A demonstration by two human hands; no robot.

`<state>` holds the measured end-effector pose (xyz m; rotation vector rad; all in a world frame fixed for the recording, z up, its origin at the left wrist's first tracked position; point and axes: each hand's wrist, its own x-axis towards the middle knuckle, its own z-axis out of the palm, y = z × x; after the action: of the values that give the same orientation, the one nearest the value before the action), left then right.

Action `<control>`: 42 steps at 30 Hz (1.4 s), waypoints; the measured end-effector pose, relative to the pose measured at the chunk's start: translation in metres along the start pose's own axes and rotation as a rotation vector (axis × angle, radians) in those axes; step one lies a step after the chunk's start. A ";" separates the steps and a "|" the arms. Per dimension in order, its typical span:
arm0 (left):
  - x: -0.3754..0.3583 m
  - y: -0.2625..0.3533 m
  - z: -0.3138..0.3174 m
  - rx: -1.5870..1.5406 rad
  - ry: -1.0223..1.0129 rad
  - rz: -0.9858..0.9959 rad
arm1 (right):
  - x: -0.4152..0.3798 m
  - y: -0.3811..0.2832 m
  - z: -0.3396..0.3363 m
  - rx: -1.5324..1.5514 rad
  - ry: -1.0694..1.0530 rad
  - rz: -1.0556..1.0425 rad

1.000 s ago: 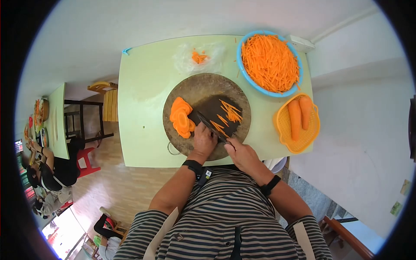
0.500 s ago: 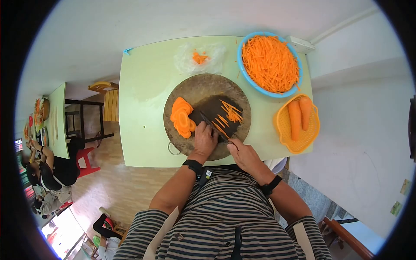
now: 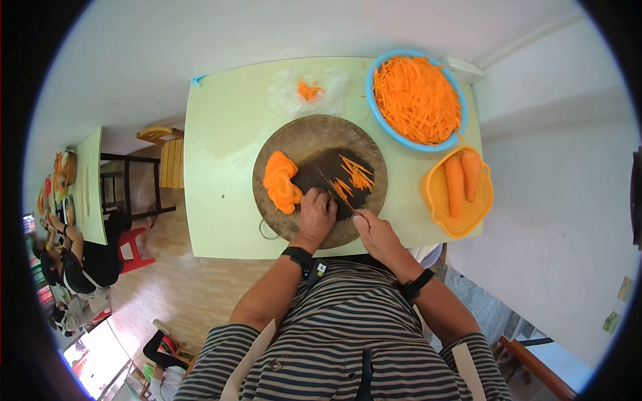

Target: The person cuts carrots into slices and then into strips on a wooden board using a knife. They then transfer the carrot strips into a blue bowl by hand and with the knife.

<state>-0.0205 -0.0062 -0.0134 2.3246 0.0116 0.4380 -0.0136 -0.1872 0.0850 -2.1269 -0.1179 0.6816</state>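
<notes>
On the round wooden chopping board (image 3: pixel 281 134), my right hand (image 3: pixel 376 232) is closed around the handle of a knife (image 3: pixel 324 176); its blade appears almost edge-on. My left hand (image 3: pixel 317 217) presses on the board left of the blade, fingers curled, and whatever lies under the fingertips is hidden. Thin carrot strips (image 3: pixel 342 188) lie just right of the blade. Farther right is a loose group of carrot shreds (image 3: pixel 356 174). Overlapping carrot slices (image 3: pixel 279 179) rest on the board's left side, close to my left hand.
A blue basin (image 3: pixel 372 113) heaped with shredded carrot (image 3: pixel 418 100) stands at the back right. Below it, a yellow basket (image 3: pixel 438 190) holds two whole carrots (image 3: pixel 455 187). A plastic bag (image 3: pixel 284 100) with carrot bits lies behind the board. Other people (image 3: pixel 83 267) are at the far left.
The knife blade has turned from showing its dark face to nearly edge-on. More carrot strips have gathered right of it. Both hands stay almost in place.
</notes>
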 end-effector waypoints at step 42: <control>-0.001 0.002 -0.001 0.027 -0.011 -0.038 | -0.003 -0.001 -0.006 0.072 -0.103 0.049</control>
<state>-0.0218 -0.0072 -0.0117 2.3490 0.0569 0.4078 -0.0133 -0.1918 0.0900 -2.0318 -0.0954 0.8125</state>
